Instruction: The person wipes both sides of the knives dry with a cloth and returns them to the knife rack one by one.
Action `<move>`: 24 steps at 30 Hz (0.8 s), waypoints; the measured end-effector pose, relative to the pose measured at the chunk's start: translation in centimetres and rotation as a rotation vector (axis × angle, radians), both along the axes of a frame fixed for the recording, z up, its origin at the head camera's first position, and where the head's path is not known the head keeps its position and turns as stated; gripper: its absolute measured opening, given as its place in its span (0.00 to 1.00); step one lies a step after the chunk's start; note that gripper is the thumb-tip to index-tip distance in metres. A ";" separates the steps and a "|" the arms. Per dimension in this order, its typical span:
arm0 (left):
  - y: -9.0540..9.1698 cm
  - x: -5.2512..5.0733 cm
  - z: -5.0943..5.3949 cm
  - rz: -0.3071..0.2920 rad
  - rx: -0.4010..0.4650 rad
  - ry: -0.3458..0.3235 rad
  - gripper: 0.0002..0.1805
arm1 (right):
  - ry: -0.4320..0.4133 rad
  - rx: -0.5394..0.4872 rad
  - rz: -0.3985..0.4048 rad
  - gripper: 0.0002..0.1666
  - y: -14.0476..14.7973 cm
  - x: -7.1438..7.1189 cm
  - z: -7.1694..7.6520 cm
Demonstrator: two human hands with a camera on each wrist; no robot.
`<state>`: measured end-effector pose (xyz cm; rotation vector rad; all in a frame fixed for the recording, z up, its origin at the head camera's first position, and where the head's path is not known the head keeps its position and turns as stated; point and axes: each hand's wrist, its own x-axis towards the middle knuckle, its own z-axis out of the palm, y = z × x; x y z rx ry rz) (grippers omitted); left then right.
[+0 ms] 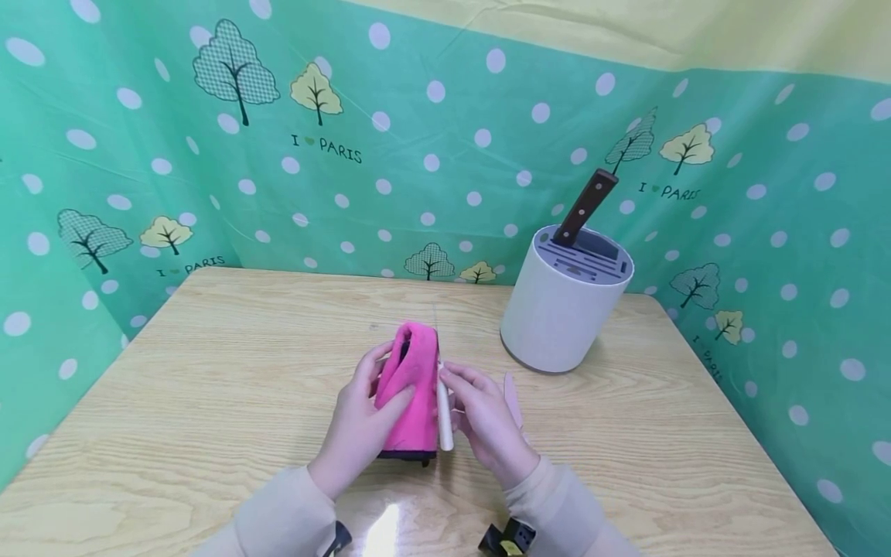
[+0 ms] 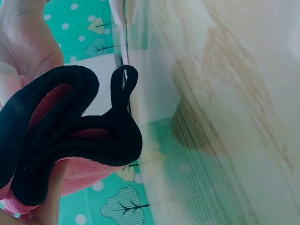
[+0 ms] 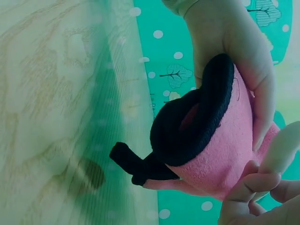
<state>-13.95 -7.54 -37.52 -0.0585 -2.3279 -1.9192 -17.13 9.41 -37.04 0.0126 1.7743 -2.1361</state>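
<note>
My left hand (image 1: 365,418) grips a folded pink cloth (image 1: 412,402), thumb across its near face. The cloth has black edging and a black loop (image 2: 124,86), both plain in the left wrist view. Against the cloth's right side, my right hand (image 1: 487,418) pinches the white handle of a knife (image 1: 445,422). Its thin blade points away and shows only faintly beside the cloth. In the right wrist view, fingertips of the right hand (image 3: 251,197) hold the white handle (image 3: 283,150) near the cloth. Partly hidden behind the right hand, a lilac knife (image 1: 512,398) lies on the table.
A white round knife block (image 1: 564,309) stands at the back right, with one brown-handled knife (image 1: 586,207) slanting out of its slotted top. Both hands are over a light wooden table (image 1: 209,371). A green dotted curtain (image 1: 418,139) hangs behind it and along its sides.
</note>
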 end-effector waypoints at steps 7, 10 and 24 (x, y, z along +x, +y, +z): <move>0.3 0.3 0.2 0.004 -0.019 0.046 0.34 | 0.040 0.011 -0.045 0.26 -0.2 0.1 -0.1; 0.6 0.4 0.2 0.015 -0.049 0.091 0.33 | 0.062 0.014 -0.071 0.24 -0.3 0.3 0.1; 0.9 0.6 0.3 0.039 -0.095 0.127 0.34 | 0.083 0.020 -0.084 0.23 -0.5 0.2 0.1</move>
